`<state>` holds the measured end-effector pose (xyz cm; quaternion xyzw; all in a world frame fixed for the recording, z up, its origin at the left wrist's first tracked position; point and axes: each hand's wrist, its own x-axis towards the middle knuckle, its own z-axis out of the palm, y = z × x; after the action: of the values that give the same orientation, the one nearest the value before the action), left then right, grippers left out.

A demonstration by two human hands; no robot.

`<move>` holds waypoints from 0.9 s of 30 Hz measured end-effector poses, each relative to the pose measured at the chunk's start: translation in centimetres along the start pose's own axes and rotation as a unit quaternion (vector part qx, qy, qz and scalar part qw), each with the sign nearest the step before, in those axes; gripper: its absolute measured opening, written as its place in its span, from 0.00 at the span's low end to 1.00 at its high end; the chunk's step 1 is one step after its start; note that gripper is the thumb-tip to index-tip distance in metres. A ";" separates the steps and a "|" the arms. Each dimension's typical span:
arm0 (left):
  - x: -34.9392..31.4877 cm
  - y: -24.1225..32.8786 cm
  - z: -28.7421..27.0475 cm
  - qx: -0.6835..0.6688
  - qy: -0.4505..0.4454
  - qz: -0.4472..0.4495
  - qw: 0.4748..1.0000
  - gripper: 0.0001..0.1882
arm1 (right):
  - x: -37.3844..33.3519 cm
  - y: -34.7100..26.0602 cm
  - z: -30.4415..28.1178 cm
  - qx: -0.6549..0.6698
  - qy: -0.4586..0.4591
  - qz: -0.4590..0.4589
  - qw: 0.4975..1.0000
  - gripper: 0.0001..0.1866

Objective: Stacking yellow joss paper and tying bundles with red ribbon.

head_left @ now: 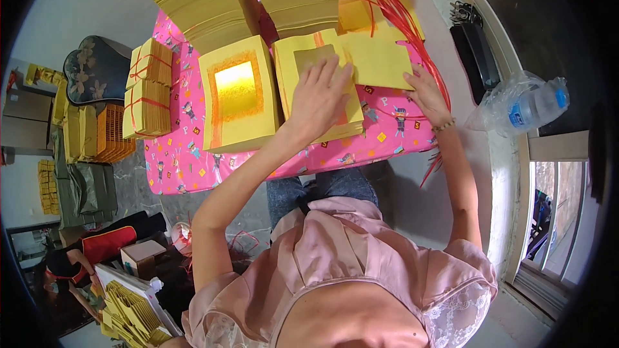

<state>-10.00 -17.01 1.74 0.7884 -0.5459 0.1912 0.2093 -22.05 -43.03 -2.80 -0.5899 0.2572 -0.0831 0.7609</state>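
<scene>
Two stacks of yellow paper sheets lie side by side on a pink patterned tablecloth. The left stack shows a shiny gold square framed in orange on its top sheet. On the right stack, a duller square is partly covered by my left hand, which lies on top with its fingers stretched out. My right hand pinches the right edge of a plain yellow sheet, whose left side reaches the right stack. Taller yellow paper stacks stand directly behind.
Loose red strings hang along the table's right side. Tied yellow bundles sit at the left edge. A plastic bottle stands on the right ledge. At lower left are an orange basket and a person near more yellow paper.
</scene>
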 end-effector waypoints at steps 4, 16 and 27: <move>-2.4 -1.2 -1.7 -0.119 -0.077 -0.094 0.985 0.22 | 0.4 3.8 -3.8 -0.005 0.010 0.022 1.000 0.24; -4.6 7.6 1.4 -0.376 -0.120 -0.062 0.917 0.29 | -3.0 2.7 -4.0 0.370 -0.095 -0.005 0.924 0.15; -4.3 14.2 15.1 -0.257 -0.178 0.031 0.949 0.40 | -2.0 5.4 1.3 0.477 -0.128 0.126 0.860 0.13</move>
<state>-23.67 -26.24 -11.53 0.7123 -0.6288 -0.0926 0.2979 -24.11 -39.48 -7.05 -0.1222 0.1588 -0.0225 0.9795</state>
